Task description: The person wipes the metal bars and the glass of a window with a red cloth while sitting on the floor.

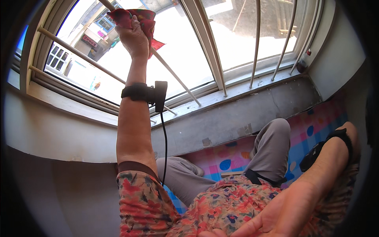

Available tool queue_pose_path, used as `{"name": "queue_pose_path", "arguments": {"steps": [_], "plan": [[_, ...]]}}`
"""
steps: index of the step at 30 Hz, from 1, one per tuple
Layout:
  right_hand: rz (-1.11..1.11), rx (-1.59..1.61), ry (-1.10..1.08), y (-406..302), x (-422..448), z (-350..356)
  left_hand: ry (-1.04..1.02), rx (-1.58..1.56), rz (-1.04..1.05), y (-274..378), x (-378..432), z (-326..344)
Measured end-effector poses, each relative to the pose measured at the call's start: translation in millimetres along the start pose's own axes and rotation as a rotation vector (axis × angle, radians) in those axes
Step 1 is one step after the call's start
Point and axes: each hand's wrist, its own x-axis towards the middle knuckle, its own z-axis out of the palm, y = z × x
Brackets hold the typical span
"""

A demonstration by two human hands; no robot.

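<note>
My left hand (pixel 132 34) is raised at the upper left, its fingers closed on a red patterned cloth (pixel 147 23). It grips the cloth at a white window bar (pixel 174 75), which runs out below the cloth; how far the cloth wraps around the bar is hidden. A black strap with a mount and a cable circles the left forearm. Low at the right, my right hand (pixel 275 210) lies in front of the floral shirt, palm showing, fingers apart and partly cut off by the lower edge. Nothing is seen in it.
More white bars (pixel 257 44) stand before the sliding window panes. A bottle with a red cap (pixel 303 61) stands at the right end of the sill (pixel 242 91). Below, my bent legs in grey trousers (pixel 271 148) rest on a colourful patterned sheet (pixel 213 157).
</note>
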Motion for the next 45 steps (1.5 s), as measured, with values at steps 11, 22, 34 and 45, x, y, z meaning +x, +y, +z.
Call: {"name": "queue_pose_path", "arguments": {"steps": [11, 22, 34, 45], "plan": [[0.42, 0.612, -0.15, -63.7, -48.9, 34.2, -0.07, -0.181, -0.455, -10.8, -78.0, 7.1], [1.251, 0.415, -0.767, -223.9, -202.0, 25.2, -0.456, -0.025, -0.755, 8.7, -113.8, -12.6], [1.492, 0.212, -0.876, -243.3, -196.4, 62.4, -0.084, -0.605, -0.525, 62.6, -48.7, 1.1], [1.503, 0.292, -0.978, -230.5, -201.6, 33.1, 0.067, 0.212, 0.361, 103.1, 190.3, 120.7]]}}
